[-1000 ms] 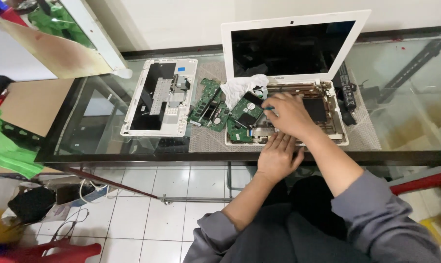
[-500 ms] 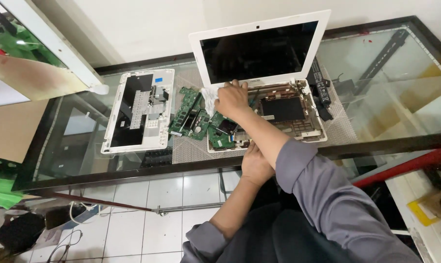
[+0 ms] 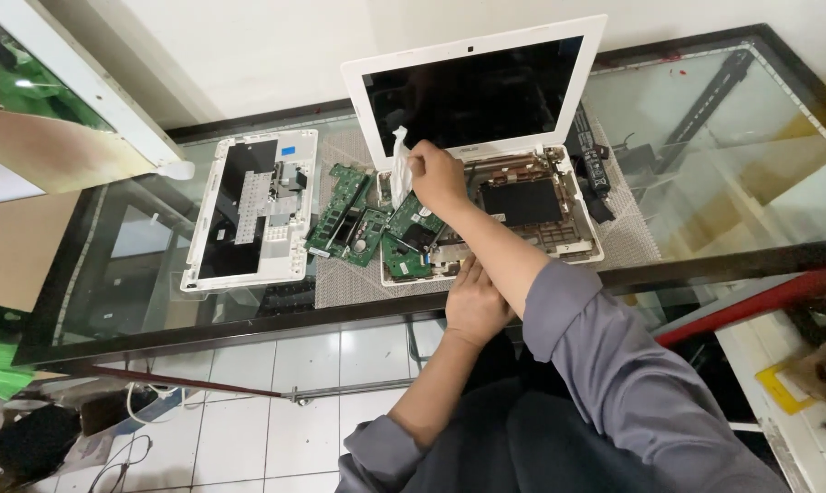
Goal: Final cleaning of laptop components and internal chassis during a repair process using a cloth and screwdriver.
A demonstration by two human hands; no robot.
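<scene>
Opened laptop base — circuit boards inside

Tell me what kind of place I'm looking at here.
Probably a small electronics repair bench. A white laptop lies opened up on a glass table, beside a loose green circuit board and a removed keyboard cover. The right hand holds a white cloth.

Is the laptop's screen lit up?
No, the laptop's screen is dark all over while the right hand holds a white cloth beside it.

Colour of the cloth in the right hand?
White cloth, pinched by the right hand; head view.
</scene>
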